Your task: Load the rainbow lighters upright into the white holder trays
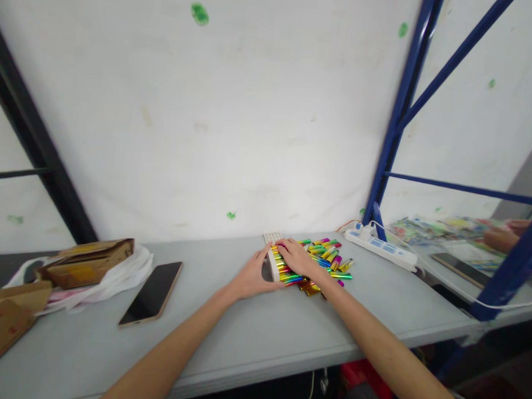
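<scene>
On the tabletop [264, 335], a sweep of the right forearm [358, 318] could scatter small pieces. I cannot tell whether the right hand [298, 260] grips; the left hand's [250, 277] fingers clamp the white tray [272, 265] at twelve o'clock, which might slip if they slacken. Loose shiny tubes [336, 262] at its three o'clock could roll.

From afar I lost sight of some shiny tubes [336, 262] beneath the right grip [296, 258]. My view's left edge cut off a cardboard box [5, 326], another person's hand [500, 239] was blurred, and a red item [356, 373] sat half-hidden below the worktop [242, 339].
</scene>
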`<move>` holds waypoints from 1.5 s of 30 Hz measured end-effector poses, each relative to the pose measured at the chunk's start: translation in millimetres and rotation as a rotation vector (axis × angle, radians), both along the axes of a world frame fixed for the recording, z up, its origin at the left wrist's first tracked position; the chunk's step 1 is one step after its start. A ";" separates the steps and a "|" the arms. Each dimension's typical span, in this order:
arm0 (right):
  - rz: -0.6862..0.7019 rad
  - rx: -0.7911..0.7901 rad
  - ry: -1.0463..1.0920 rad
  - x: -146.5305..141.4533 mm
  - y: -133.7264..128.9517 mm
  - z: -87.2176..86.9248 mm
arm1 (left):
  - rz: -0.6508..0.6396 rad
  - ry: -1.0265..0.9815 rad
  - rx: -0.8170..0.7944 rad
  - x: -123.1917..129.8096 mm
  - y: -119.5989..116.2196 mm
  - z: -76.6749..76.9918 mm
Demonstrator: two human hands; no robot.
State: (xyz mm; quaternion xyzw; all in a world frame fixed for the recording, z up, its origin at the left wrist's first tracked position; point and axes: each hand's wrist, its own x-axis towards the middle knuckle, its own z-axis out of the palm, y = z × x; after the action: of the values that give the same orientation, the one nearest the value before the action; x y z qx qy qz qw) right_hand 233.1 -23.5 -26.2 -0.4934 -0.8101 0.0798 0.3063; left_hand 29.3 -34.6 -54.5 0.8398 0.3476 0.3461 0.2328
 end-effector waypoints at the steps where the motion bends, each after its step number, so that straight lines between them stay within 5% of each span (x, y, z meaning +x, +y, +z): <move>1: -0.004 -0.005 -0.003 0.6 -0.8 0.6 | 0.002 0.001 0.002 0.6 -0.1 0.3; 13: -0.008 0.064 -0.250 12.4 -2.0 0.7 | -0.007 0.040 0.007 1.0 1.8 -3.4; 33: -0.354 0.045 -0.003 32.3 5.5 6.9 | -0.018 0.001 -0.050 -0.7 -2.6 2.5; 41: -0.557 -0.008 -0.290 68.2 6.3 9.8 | -0.024 0.022 -0.056 -0.7 -3.2 4.4; 45: -0.539 -0.063 -0.388 67.0 3.3 9.5 | -0.040 0.018 -0.053 -1.3 -2.3 3.1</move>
State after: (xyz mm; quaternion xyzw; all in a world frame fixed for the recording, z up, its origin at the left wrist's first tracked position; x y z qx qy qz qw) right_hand 300.1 -20.3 -16.6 -0.7053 -0.6907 -0.0747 0.1411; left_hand 27.9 -36.9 -51.3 0.8432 0.3418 0.3243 0.2589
